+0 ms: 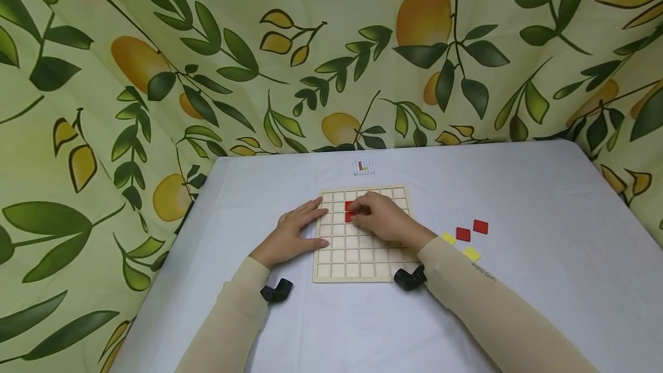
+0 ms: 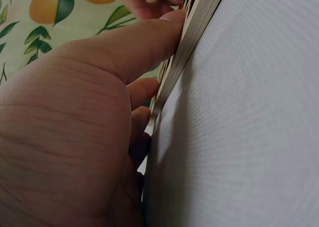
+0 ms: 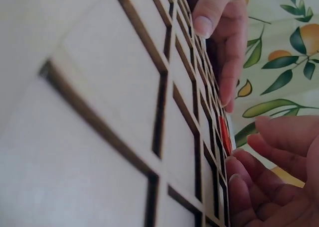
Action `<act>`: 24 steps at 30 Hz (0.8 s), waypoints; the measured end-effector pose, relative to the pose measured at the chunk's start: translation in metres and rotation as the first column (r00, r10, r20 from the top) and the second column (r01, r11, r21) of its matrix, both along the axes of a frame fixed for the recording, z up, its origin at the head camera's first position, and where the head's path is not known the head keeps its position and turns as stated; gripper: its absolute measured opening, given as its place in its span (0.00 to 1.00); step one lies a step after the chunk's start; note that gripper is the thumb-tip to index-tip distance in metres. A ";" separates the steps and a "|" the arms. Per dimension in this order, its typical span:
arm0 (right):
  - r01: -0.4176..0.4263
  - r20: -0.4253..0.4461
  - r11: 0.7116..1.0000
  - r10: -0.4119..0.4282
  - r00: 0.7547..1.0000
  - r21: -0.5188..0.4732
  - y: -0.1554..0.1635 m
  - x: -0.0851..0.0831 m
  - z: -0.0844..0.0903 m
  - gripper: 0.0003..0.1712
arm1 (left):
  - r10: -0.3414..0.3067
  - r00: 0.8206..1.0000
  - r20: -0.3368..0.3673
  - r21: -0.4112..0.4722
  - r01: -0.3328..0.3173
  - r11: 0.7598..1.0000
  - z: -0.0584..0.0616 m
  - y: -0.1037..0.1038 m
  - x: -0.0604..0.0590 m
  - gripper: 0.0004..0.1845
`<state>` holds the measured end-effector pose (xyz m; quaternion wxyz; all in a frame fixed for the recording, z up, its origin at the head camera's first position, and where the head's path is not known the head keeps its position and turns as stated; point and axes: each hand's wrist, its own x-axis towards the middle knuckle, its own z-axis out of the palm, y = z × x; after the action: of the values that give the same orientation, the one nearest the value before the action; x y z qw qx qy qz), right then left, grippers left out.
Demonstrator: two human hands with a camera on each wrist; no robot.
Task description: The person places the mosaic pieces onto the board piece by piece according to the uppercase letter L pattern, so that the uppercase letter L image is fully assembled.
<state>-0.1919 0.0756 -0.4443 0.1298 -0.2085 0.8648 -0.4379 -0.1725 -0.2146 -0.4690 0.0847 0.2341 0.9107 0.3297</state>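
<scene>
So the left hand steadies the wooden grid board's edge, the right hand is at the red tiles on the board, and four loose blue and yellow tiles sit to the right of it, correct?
Not quite: the loose tiles are red and yellow, two of each, not blue, as the head view shows. The rest holds: the left hand rests against the wooden grid board at its left edge, and the right hand is at the red tiles on the board.

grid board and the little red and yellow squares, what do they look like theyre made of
The grid board looks like pale unfinished wood: matte, with dark brown cell lines that look burnt or laser-cut in the right wrist view. The red tiles and yellow tiles on the table look like thin flat pieces with solid even colour, perhaps painted wood or plastic; too small to tell.
</scene>
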 end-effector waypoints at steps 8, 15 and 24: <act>0.037 0.097 0.987 -0.022 0.995 -0.158 0.019 0.008 0.009 0.23 | 0.006 1.000 -0.002 -0.012 -0.006 1.000 0.000 0.000 0.000 0.44; 0.033 0.196 0.959 0.024 0.980 -0.282 0.050 0.015 0.015 0.32 | 0.011 1.000 0.008 -0.012 -0.011 1.000 0.000 0.000 0.000 0.44; -0.039 0.146 0.930 0.098 0.984 -0.366 0.094 0.029 0.025 0.38 | 0.016 1.000 0.004 -0.011 -0.016 1.000 -0.001 0.001 0.000 0.44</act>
<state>-0.1632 0.1700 -0.4195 0.1743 -0.2226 0.7480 -0.6004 -0.1721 -0.2140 -0.4701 0.0852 0.2254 0.9141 0.3261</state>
